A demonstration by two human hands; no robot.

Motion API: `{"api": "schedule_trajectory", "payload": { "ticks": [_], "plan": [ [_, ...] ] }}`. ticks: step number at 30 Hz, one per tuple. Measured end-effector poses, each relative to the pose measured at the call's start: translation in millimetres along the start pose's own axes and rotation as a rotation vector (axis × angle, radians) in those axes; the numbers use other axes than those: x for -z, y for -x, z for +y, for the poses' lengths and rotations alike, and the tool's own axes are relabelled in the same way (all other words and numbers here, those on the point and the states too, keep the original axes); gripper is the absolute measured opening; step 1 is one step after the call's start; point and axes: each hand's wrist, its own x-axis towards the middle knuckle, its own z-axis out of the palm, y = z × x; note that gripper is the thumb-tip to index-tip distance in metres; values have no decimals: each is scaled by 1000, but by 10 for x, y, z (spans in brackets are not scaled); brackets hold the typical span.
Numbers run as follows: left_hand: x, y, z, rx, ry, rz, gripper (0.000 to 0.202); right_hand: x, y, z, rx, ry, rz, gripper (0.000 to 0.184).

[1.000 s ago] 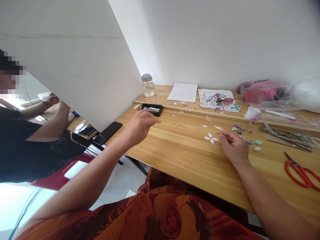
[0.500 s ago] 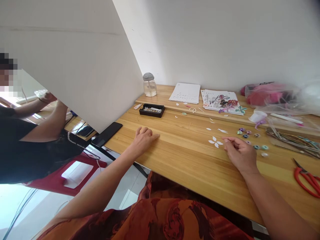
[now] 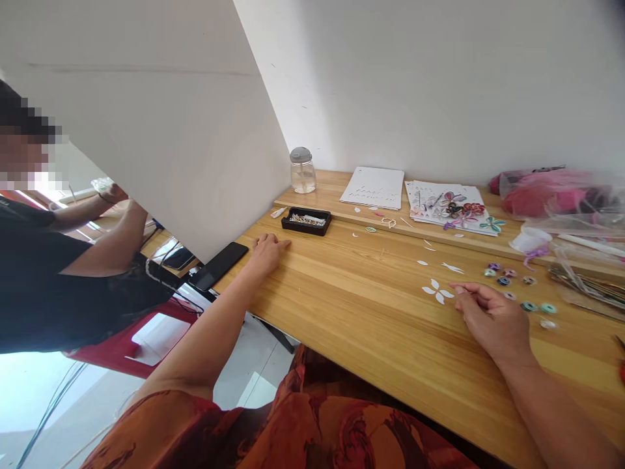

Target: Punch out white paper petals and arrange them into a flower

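Observation:
My left hand lies flat on the wooden table near its left edge, fingers stretched out, holding nothing. It is just in front of a small black tray of tiny pieces. My right hand rests on the table with fingers curled loosely, its fingertips beside a white paper flower of several petals. I cannot make out anything between those fingers. Small coloured paper coils lie just beyond that hand.
A black phone lies at the table's left corner. A glass jar, white sheets and paper-flower cards sit on the raised back shelf. Pink plastic bags are at the right. Another person in black sits behind a white partition.
My left hand came down from the air near the black tray and now lies flat on the table, drawn back toward the left edge. The right hand stayed by the white flower.

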Motion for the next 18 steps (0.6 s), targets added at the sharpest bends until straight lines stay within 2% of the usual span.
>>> {"api": "schedule_trajectory", "payload": {
  "ticks": [7,11,14,18],
  "plan": [
    [-38,-41,-175,74,45,30,53,8,7,-77,-13,32,-5,36],
    [-59,-53,-220,92,67,106,51,13,8,-69,1,35,12,34],
    [-40,-59,-182,92,98,194,41,13,14,-66,23,-3,22,33],
    [14,-39,-35,51,145,273,23,13,19,-83,54,-35,24,32]
  ]
}}
